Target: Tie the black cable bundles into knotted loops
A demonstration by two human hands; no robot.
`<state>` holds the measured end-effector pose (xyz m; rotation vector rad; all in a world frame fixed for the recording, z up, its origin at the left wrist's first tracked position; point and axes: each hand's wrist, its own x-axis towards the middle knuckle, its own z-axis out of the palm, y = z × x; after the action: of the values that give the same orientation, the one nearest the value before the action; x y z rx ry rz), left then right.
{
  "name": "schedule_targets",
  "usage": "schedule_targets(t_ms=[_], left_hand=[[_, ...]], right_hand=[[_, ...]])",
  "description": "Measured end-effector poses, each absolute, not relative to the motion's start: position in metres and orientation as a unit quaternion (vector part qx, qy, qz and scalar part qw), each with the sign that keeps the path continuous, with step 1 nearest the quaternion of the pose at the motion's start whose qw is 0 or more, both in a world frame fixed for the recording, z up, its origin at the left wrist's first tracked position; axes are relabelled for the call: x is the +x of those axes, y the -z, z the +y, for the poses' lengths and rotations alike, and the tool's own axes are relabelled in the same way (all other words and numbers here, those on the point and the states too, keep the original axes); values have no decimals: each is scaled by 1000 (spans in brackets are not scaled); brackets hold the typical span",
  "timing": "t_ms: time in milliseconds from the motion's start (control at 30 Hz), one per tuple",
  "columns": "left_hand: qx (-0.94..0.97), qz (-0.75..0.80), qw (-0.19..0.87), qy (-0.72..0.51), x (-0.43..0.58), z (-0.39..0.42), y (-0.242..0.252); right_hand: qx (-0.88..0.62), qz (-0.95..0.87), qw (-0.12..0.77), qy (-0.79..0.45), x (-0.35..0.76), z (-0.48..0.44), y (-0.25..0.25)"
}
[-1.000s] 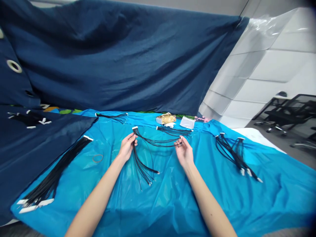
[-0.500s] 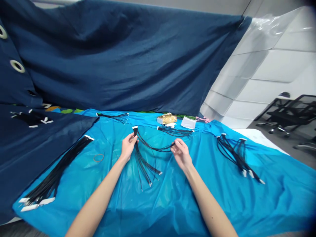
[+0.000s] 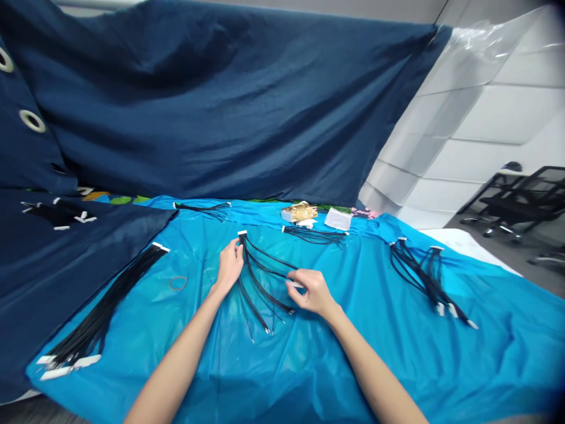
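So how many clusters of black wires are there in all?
6: one cluster at the left hand and right hand, a back-left one, a back-middle one, a near-left one, a navy-cloth one, a right one. Overlaps may hide more.

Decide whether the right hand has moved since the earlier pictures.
Yes: the right hand has moved left and lower in view, judged against the gold packet.
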<state>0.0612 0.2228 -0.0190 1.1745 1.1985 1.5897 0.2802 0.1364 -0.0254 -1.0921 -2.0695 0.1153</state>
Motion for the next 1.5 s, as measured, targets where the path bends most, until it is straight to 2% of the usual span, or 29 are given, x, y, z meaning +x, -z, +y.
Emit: schedule_targets(t_ms=[333, 600, 800, 1200, 1500], left_hand=[[490, 491, 456, -557, 59, 225, 24], [510, 515, 489, -486, 63, 221, 30], [509, 514, 558, -406, 76, 211, 32], [279, 413, 741, -449, 56, 222, 10], [216, 323, 763, -517, 62, 220, 8]], right_hand=[[-406, -844, 351, -8, 277, 138, 34], [-375, -820, 432, -10, 268, 134, 30], [-326, -809, 489, 17, 263, 131, 28], [-295, -829, 475, 5, 256, 128, 31], [-246, -872, 422, -24, 244, 123, 35]])
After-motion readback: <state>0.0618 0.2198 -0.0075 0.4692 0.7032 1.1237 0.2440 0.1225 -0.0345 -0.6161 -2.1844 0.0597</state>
